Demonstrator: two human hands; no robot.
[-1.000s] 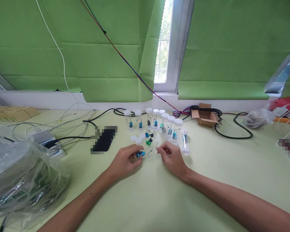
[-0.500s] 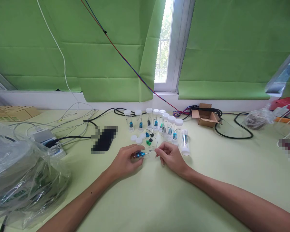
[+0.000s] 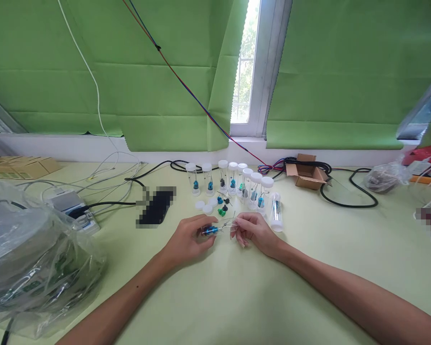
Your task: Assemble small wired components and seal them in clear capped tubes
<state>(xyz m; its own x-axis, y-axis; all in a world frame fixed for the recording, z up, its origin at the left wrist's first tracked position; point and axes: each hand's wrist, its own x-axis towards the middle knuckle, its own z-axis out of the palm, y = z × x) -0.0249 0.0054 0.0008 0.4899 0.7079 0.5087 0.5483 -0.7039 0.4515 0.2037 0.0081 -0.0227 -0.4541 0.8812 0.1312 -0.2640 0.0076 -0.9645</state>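
The left hand (image 3: 189, 239) is gripping a clear tube (image 3: 221, 227) containing blue fittings (image 3: 210, 230), over the counter (image 3: 204, 297), nearer than the capped tubes (image 3: 207, 179); the right hand (image 3: 255, 233) is apparently pinching a thin needle (image 3: 234, 216) at its right end. Needle positioning is seemingly proceeding, calling for fine alignment next.

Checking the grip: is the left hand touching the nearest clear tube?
Touching. The head view shows the left hand holding that clear tube in its fingers.

Clear plastic tube (image 3: 218, 228), sideways in my left hand (image 3: 192, 237); blue fittings (image 3: 211, 230) inside, thin silvery metal wires (image 3: 227, 224) extending rightward
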